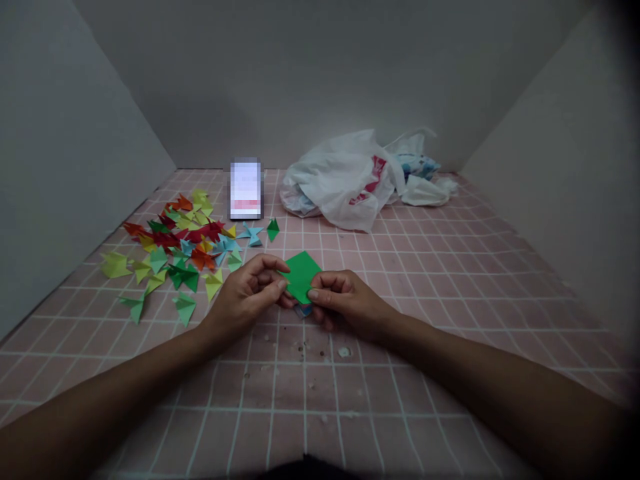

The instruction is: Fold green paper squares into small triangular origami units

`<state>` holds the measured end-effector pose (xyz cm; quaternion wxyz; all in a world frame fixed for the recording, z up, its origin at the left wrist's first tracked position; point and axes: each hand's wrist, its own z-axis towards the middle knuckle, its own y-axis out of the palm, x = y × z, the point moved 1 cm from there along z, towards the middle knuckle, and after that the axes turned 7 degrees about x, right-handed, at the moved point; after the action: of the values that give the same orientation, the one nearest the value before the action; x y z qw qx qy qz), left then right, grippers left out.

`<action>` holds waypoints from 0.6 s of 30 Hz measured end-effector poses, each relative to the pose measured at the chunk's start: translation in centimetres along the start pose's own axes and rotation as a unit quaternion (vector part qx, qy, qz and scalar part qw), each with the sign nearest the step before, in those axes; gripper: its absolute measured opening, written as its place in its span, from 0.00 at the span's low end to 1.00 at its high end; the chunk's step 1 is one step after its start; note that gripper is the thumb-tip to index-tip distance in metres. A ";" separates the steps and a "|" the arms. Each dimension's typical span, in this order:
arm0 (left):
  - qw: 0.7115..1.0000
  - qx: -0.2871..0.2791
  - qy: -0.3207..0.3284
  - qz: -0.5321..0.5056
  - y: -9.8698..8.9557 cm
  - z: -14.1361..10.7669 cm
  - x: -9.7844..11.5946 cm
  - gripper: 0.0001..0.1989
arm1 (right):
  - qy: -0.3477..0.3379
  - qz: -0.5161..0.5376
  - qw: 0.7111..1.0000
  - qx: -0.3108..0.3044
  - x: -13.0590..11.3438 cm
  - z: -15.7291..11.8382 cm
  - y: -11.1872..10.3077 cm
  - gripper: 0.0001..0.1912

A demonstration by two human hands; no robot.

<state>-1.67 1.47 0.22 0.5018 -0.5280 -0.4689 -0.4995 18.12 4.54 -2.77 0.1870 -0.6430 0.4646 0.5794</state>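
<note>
A square of green origami paper (303,275) is held up between my two hands, one corner pointing away from me. My left hand (260,287) pinches its left corner between thumb and fingers. At the near right edge, my right hand (343,297) grips it with thumb and curled fingers. Just under the near corner shows a bit of something bluish-white (303,311), mostly hidden by the paper and fingers. To the left of my left hand lies a spread of folded paper pieces (183,275) in green, yellow, red, orange and light blue.
A small green folded piece (273,229) lies apart, beyond my hands. Behind the pile stands a lit phone (245,189), its screen blurred. White plastic bags (345,177) sit at the back. Pink checked cloth (425,267) covers the surface between pale walls, with worn spots near me.
</note>
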 end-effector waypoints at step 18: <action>0.993 -0.033 -0.090 0.073 0.6 -0.4 -0.8 0.16 | -0.015 -0.047 0.999 0.012 0.1 -0.1 0.4 0.18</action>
<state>-1.18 1.06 -0.62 0.4752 -0.6202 -0.4551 -0.4272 17.84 4.28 -2.75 0.2293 -0.6531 0.4377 0.5738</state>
